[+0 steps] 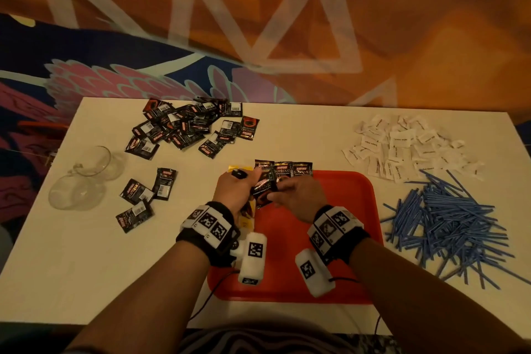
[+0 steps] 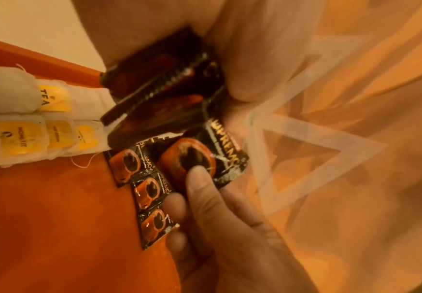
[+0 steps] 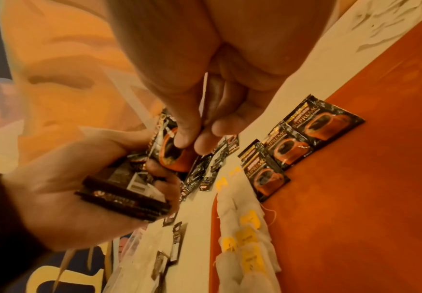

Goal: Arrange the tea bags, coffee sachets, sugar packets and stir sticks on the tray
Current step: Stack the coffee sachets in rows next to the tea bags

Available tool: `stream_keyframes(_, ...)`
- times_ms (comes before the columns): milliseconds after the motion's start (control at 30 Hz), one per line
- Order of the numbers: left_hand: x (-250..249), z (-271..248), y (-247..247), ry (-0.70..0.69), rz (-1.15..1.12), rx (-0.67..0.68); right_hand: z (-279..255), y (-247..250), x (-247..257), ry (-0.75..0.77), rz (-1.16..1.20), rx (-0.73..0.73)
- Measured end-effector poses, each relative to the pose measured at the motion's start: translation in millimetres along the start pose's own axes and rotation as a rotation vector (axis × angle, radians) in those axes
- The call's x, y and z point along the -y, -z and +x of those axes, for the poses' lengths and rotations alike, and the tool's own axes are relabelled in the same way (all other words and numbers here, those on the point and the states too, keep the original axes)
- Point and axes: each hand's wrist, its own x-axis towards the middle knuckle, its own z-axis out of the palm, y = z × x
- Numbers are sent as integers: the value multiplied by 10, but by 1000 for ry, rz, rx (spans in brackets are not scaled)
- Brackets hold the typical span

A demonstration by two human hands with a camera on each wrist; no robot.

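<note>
So, three coffee sachets point(image 1: 283, 169) lined up on the red tray point(image 1: 339, 227).
Left hand point(image 1: 234, 191) gripping a small stack point(image 3: 122, 200), right hand point(image 1: 298, 198) pinching one sachet point(image 1: 263, 190); tea bags point(image 2: 41, 126) along the tray's left edge.

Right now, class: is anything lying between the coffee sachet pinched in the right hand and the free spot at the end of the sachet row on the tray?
Nothing visible. The right hand pinches the coffee sachet above the tray. Beside the row of three sachets the red surface lies bare.
</note>
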Motion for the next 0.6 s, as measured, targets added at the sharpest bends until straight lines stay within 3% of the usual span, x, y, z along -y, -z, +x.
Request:
stream_keyframes(133, 11, 103, 82, 111, -135, -45, 192, -7, -234, -239, 60, -84)
stream_keyframes(200, 45, 170, 150, 190, -206, -14, 295, 19, -342, -342, -36, -93)
stream_keyframes(367, 158, 257, 297, 277, -296, 34, 502, 39, -530, -493, -97, -215)
stream_keyframes(600, 215, 282, 404, 291, -364, 54, 671, -79, -606, -560, -84, -203)
